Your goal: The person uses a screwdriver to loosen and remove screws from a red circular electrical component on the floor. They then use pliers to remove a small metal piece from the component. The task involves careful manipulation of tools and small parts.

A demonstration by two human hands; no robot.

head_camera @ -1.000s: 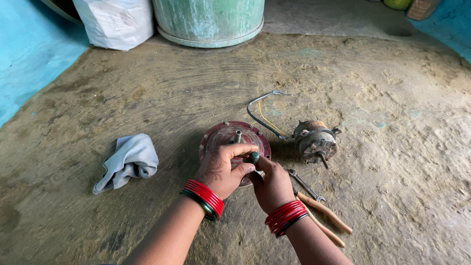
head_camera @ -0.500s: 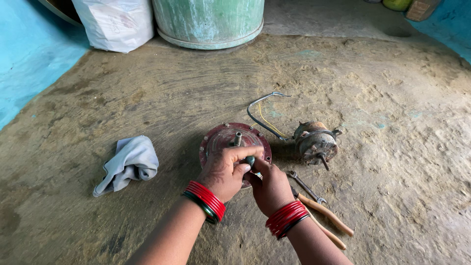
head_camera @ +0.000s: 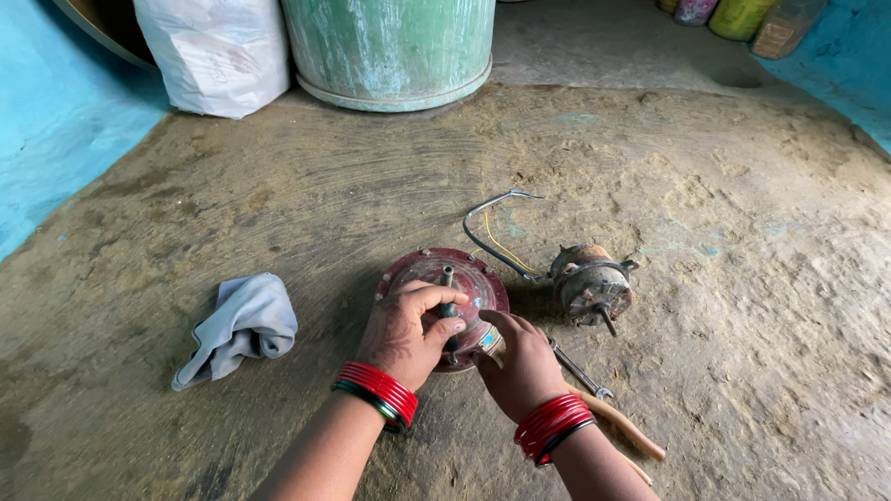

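Observation:
A round reddish metal motor cover (head_camera: 419, 269) with a short shaft sticking up lies on the earthen floor in front of me. My left hand (head_camera: 406, 331) rests on its near side, fingers curled around a dark screwdriver handle (head_camera: 449, 314) that stands on it. My right hand (head_camera: 522, 362) presses on the cover's right edge beside that tool. Both wrists wear red bangles. A rusty motor core (head_camera: 591, 284) with a grey and yellow wire (head_camera: 489, 225) lies just to the right.
Wooden-handled pliers (head_camera: 608, 413) lie by my right wrist. A crumpled grey cloth (head_camera: 238, 325) sits to the left. A green drum (head_camera: 390, 46) and a white sack (head_camera: 215, 51) stand at the back, with blue walls on both sides.
Both hands have slid down and closer onto the cover. The screwdriver handle now sits lower against the cover, and my right hand has shifted to the cover's edge.

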